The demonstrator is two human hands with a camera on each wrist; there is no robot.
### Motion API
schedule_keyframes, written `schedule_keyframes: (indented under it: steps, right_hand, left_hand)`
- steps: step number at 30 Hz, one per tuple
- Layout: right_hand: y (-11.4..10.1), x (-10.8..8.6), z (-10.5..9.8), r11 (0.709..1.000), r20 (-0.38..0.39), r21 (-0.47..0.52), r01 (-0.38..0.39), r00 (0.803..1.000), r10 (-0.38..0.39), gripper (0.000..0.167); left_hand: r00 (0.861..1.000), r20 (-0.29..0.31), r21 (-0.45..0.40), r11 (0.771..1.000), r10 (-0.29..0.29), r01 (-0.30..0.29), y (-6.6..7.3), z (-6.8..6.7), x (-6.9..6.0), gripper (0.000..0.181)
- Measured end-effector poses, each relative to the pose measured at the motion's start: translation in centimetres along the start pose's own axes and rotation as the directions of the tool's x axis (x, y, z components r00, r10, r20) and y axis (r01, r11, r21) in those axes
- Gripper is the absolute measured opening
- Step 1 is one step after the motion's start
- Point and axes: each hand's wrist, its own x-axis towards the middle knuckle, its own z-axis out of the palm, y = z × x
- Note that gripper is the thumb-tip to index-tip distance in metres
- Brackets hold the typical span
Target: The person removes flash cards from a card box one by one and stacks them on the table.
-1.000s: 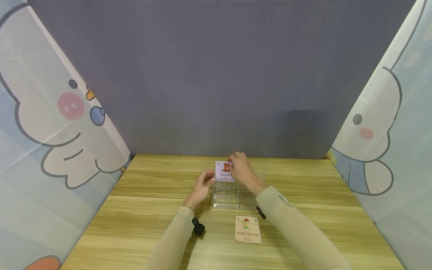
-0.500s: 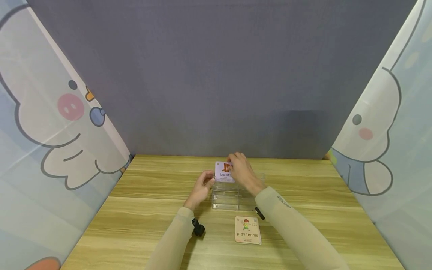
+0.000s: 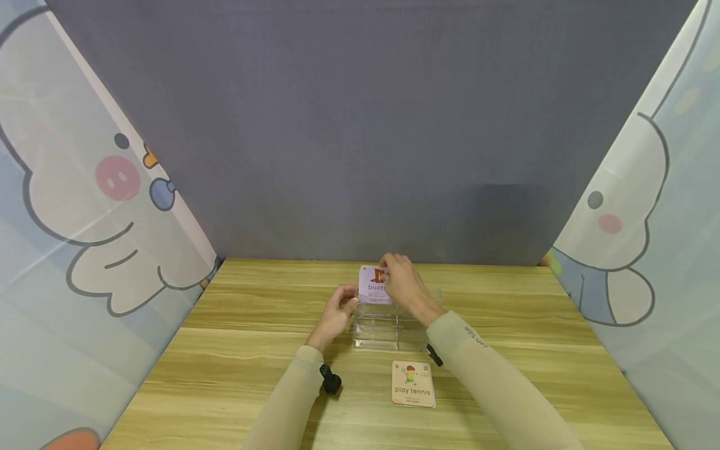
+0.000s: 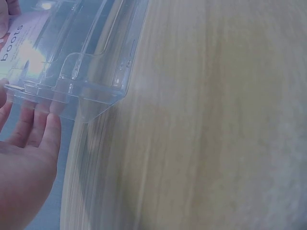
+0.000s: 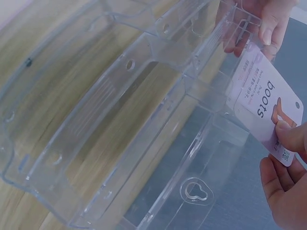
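My right hand (image 3: 403, 284) pinches a lilac flash card printed "boots" (image 3: 372, 289) by its right edge, thumb in front and fingers behind, as the right wrist view shows. The card's lower part sits in the back left pocket of a clear plastic tiered rack (image 3: 375, 344). At the rack's left end, my left hand (image 4: 24, 177) holds the side wall, with fingers along the outside; its thumb (image 5: 266, 32) lies near the upper edge in the right wrist view. In front of the rack, a "play tennis" card (image 3: 413, 390) lies face up, apparently atop others.
The rack stands on a wood-grain table (image 3: 236, 375), with divided front pockets. A grey cloth wall (image 3: 360, 125) rises behind the table. Cartoon-printed panels (image 3: 607, 187) flank both sides.
The boots card has shifted slightly upward in the right hand, and more of its lower print shows. My left hand, the rack and the tennis card stay in place.
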Motion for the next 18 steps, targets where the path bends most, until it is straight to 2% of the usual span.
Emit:
schedule_keyframes:
  steps: [6,8,10,18]
  right_hand:
    - [0.1,0.0,-0.2,0.999,0.0,0.044,-0.021,1.0,0.021,0.02]
    - [0.1,0.0,-0.2,0.998,0.001,0.057,-0.023,1.0,0.023,0.02]
    - [0.1,0.0,-0.3,0.997,0.004,0.072,-0.026,1.0,0.026,0.019]
    - [0.3,0.0,-0.4,0.996,-0.014,0.088,-0.034,0.999,0.035,0.02]
  left_hand:
    - [1.0,0.013,-0.016,1.0,-0.006,0.007,3.0,0.0,-1.1,0.028]
    - [1.0,0.02,-0.016,1.0,-0.009,0.009,3.1,-0.1,-1.2,0.029]
    - [1.0,0.024,-0.01,1.0,-0.009,0.01,3.0,-0.1,-1.1,0.029]
    - [1.0,0.012,0.0,1.0,-0.009,0.009,-0.1,0.0,0.1,0.03]
